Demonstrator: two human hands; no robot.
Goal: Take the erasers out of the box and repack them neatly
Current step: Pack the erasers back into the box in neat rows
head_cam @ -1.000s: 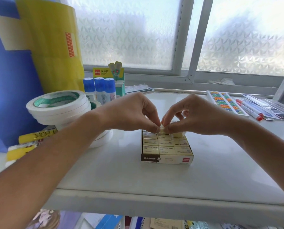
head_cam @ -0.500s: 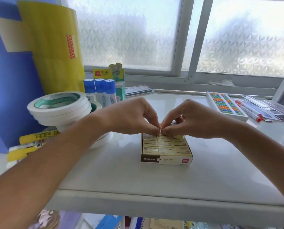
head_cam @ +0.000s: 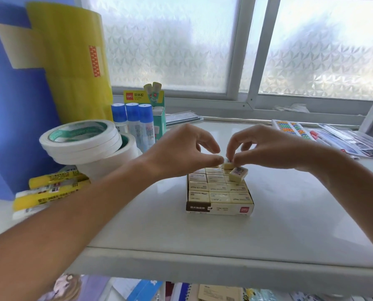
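Observation:
A low brown-and-white eraser box sits mid-shelf, filled with rows of cream erasers. Above its far rows, my right hand pinches one small cream eraser between thumb and forefinger. My left hand pinches close against the same eraser from the left; whether it grips it is unclear. Another eraser with a printed wrapper lies tilted and loose on top of the right rows, just below my right hand.
Stacked white tape rolls and blue-capped glue sticks stand to the left, yellow packets in front of them. A bead set and pens lie at the right. The shelf's front edge runs below the box.
Both hands have risen from the far rows, lifting a small eraser. One wrapped eraser has come up and now lies tilted on the right rows.

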